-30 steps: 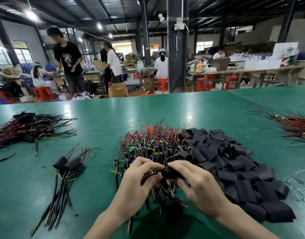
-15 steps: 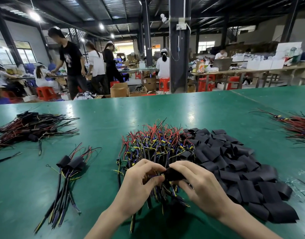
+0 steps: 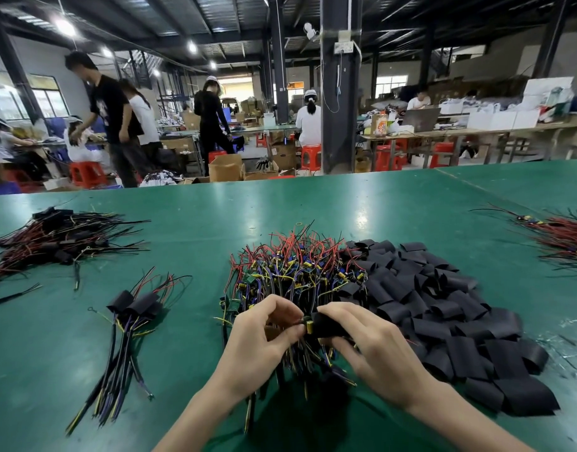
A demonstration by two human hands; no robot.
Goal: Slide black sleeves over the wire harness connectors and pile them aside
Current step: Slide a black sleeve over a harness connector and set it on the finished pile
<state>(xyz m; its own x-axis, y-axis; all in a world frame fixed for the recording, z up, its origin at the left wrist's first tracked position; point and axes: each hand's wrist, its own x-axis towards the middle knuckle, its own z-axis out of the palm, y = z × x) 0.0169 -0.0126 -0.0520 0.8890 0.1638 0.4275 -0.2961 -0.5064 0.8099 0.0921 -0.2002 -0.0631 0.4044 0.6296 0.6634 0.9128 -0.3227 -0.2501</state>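
A heap of bare wire harnesses [image 3: 293, 272] with red, blue and yellow wires lies mid-table. To its right spreads a pile of loose black sleeves [image 3: 443, 308]. My left hand [image 3: 261, 340] pinches the connector end of one harness [image 3: 308, 324], whose yellow part shows between my fingers. My right hand [image 3: 375, 350] holds a black sleeve [image 3: 326, 324] right against that connector. A small pile of sleeved harnesses [image 3: 127, 324] lies to the left.
The green table [image 3: 345, 207] also holds a bundle of red and black wires [image 3: 52, 239] at far left and another red bundle [image 3: 564, 239] at far right. Several people work at benches beyond the far edge.
The two hands have stayed together over the near edge of the harness heap. The connector's yellow part now shows at the sleeve's mouth. People in the background have walked to the right.
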